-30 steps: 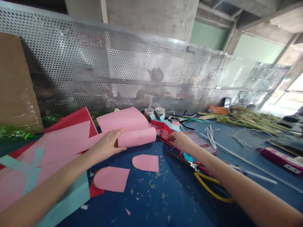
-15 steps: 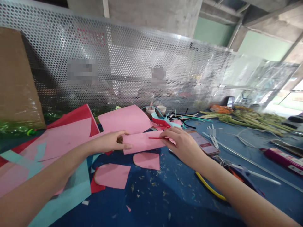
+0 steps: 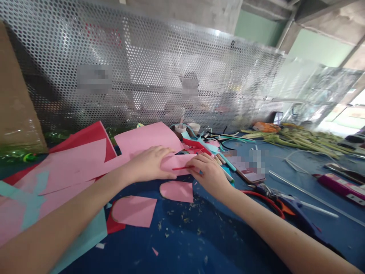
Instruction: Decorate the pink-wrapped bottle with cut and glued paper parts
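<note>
While the left hand (image 3: pixel 149 163) is grasping a curled pink paper sheet (image 3: pixel 175 162) between thumb and fingers, the right hand (image 3: pixel 209 174) is pinching a slim red stick (image 3: pixel 180 168), its free end pointing across the sheet toward the left fingers. Two round-ended pink paper cutouts (image 3: pixel 135 211) are lying on the near side of the left fingers; a flat rectangular phone (image 3: pixel 245 170) is resting right of the right fingers.
</note>
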The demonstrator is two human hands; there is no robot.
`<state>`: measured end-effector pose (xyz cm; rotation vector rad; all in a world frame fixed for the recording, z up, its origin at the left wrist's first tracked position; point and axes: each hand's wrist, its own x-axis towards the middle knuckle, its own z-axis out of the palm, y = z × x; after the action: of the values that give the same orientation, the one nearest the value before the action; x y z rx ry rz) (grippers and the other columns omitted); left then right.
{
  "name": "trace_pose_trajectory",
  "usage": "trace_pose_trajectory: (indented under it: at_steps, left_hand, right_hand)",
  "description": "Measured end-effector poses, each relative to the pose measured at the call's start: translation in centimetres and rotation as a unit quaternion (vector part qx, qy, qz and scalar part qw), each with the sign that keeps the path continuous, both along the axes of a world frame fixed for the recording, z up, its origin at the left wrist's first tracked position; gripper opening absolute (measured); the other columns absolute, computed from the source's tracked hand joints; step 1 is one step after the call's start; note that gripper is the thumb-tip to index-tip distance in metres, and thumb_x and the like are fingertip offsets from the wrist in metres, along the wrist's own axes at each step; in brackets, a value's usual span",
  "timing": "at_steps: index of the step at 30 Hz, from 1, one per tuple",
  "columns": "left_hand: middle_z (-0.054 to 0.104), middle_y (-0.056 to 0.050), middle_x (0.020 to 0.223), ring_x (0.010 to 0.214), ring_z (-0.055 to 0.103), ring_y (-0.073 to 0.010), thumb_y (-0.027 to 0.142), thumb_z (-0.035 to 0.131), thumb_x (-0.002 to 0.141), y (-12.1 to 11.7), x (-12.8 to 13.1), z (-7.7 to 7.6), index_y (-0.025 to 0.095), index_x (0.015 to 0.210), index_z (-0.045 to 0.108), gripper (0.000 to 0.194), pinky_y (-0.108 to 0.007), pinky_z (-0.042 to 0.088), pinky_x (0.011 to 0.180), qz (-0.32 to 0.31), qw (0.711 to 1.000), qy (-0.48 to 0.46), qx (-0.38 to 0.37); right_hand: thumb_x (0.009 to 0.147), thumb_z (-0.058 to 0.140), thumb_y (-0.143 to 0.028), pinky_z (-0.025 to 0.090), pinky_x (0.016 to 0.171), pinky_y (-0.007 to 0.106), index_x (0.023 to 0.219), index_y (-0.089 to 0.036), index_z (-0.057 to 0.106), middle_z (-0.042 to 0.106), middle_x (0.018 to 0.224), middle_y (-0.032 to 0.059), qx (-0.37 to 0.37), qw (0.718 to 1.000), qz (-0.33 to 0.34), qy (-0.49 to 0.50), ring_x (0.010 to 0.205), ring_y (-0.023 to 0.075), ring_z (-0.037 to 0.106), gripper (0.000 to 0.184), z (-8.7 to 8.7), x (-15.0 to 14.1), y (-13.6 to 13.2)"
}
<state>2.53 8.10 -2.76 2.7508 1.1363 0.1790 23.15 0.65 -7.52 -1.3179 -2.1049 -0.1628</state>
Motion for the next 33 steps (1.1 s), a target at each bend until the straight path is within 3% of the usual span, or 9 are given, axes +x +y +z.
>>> trace_pose_trajectory:
  at_steps: [6,11,17,21,26,29,33]
  left_hand:
    - [0.049,-0.008,0.14,0.125,0.046,-0.0314,0.062,0.057,0.071,0.8,0.8,-1.7,0.025,0.134,0.044,0.074,-0.04,0.036,0.102,0.008,1.0,-0.014,-0.005]
    - [0.051,-0.01,0.138,0.123,0.048,-0.0314,0.067,0.056,0.07,1.7,0.2,-1.4,0.022,0.134,0.045,0.079,-0.041,0.036,0.101,0.013,1.0,-0.016,-0.019]
    - [0.051,-0.009,0.137,0.123,0.048,-0.0289,0.063,0.057,0.072,1.9,0.1,-1.2,0.022,0.134,0.045,0.074,-0.039,0.035,0.102,-0.004,1.0,-0.023,-0.017]
    - [0.053,-0.008,0.134,0.125,0.044,-0.0298,0.054,0.066,0.07,1.5,0.6,-1.4,0.025,0.127,0.051,0.066,-0.042,0.029,0.106,-0.053,0.995,-0.057,0.06]
    - [0.064,-0.009,0.105,0.104,0.054,-0.0258,0.042,0.058,0.083,-0.4,2.0,-1.2,0.02,0.098,0.065,0.028,-0.041,0.038,0.094,-0.141,0.964,-0.153,0.165]
    - [0.066,-0.007,0.093,0.095,0.056,-0.0226,0.032,0.051,0.087,-1.1,2.4,-0.6,0.019,0.087,0.067,0.02,-0.038,0.04,0.089,-0.162,0.961,-0.163,0.152]
    - [0.069,-0.003,0.083,0.081,0.06,-0.0189,0.03,0.052,0.085,-1.3,1.8,0.1,0.019,0.081,0.068,0.019,-0.031,0.043,0.074,-0.106,0.983,-0.137,0.06]
  right_hand:
    - [0.085,0.062,-0.016,0.041,0.08,0.036,0.084,-0.021,0.067,0.068,0.086,0.0028,0.013,1.0,-0.015,-0.011,0.087,0.0216,0.058,0.007,-0.1,1.1,-0.3]
    - [0.084,0.062,-0.015,0.041,0.077,0.036,0.082,-0.021,0.067,0.068,0.085,0.004,0.02,0.999,-0.028,-0.011,0.084,0.022,0.057,0.008,-0.4,1.9,-0.2]
    - [0.082,0.064,-0.013,0.041,0.077,0.035,0.081,-0.022,0.066,0.068,0.084,0.003,0.009,1.0,-0.012,-0.015,0.087,0.0222,0.056,0.009,-0.5,1.2,0.2]
    - [0.081,0.063,-0.012,0.041,0.077,0.036,0.08,-0.021,0.065,0.068,0.084,0.0036,0.001,1.0,-0.008,0.001,0.087,0.0229,0.056,0.009,-0.4,0.8,0.5]
    - [0.083,0.06,-0.012,0.043,0.084,0.034,0.085,-0.022,0.065,0.067,0.09,0.0034,-0.023,0.998,-0.011,0.05,0.091,0.0203,0.057,0.011,1.0,1.5,-0.1]
    - [0.085,0.057,-0.014,0.045,0.082,0.034,0.088,-0.022,0.063,0.068,0.095,0.0041,-0.058,0.994,-0.031,0.082,0.093,0.0209,0.059,0.011,2.2,2.4,-0.8]
    - [0.083,0.056,-0.014,0.048,0.067,0.028,0.084,-0.021,0.062,0.07,0.081,0.0002,-0.141,0.983,-0.037,0.11,0.07,0.0157,0.064,0.009,3.0,3.5,-1.5]
